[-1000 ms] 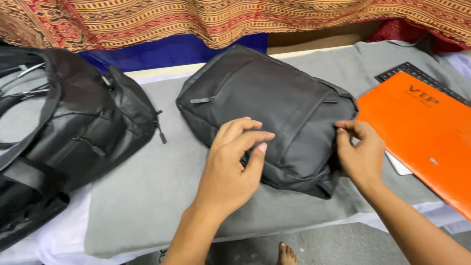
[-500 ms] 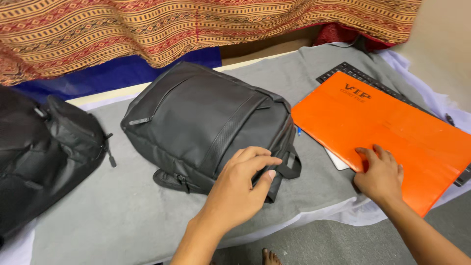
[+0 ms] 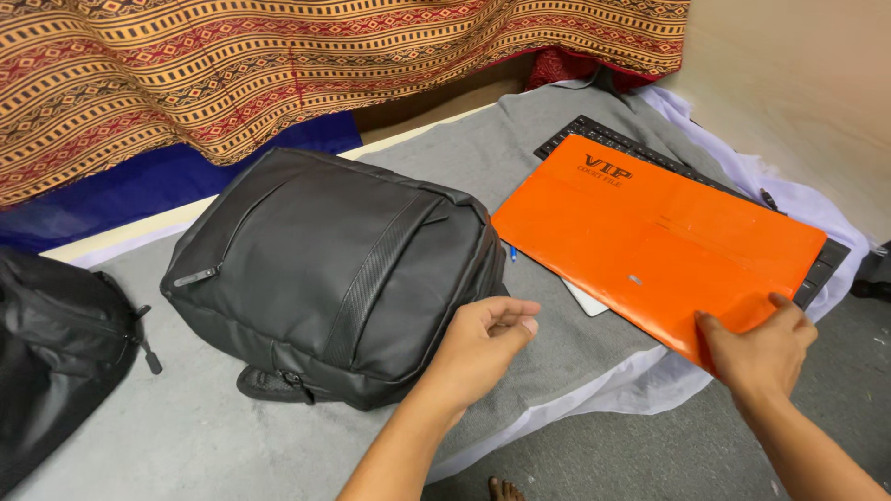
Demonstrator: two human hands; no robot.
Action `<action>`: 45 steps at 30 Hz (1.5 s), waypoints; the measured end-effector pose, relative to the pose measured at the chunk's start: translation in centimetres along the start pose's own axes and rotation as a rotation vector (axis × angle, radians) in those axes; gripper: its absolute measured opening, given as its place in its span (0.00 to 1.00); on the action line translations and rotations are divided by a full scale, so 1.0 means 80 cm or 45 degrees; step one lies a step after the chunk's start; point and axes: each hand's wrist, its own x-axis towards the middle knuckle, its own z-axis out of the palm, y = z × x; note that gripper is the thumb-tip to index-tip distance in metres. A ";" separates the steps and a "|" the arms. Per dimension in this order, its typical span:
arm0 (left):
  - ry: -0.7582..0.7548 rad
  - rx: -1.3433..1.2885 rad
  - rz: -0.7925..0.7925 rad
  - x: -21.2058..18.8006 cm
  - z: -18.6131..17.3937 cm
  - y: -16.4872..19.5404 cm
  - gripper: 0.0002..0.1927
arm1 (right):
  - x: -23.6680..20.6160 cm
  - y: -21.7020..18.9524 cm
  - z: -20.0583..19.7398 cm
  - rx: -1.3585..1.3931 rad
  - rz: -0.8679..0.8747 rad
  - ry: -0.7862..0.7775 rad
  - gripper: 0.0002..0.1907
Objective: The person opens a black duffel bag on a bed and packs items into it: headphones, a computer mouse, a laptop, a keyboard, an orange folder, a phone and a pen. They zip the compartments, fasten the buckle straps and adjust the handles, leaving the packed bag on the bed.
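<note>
Orange file [image 3: 654, 243] — right hand [image 3: 759, 353] now grips its corner | left hand [image 3: 483, 348] off backpack [image 3: 334, 274], seemingly loose

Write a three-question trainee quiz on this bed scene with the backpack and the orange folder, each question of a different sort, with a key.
1. True or false: the right hand grips the near corner of the orange folder.
2. What lies under the orange folder at its far edge? A) a black keyboard B) a laptop C) a towel
3. Fill in: the left hand hovers by the right side of the black ____, fingers loosely curled.

Key: 1 true. 2 A. 3 backpack.
</note>
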 end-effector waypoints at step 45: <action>1.220 -0.335 -0.288 -0.102 -0.155 -0.143 0.26 | -0.184 -0.211 0.050 0.778 -0.207 -1.809 0.19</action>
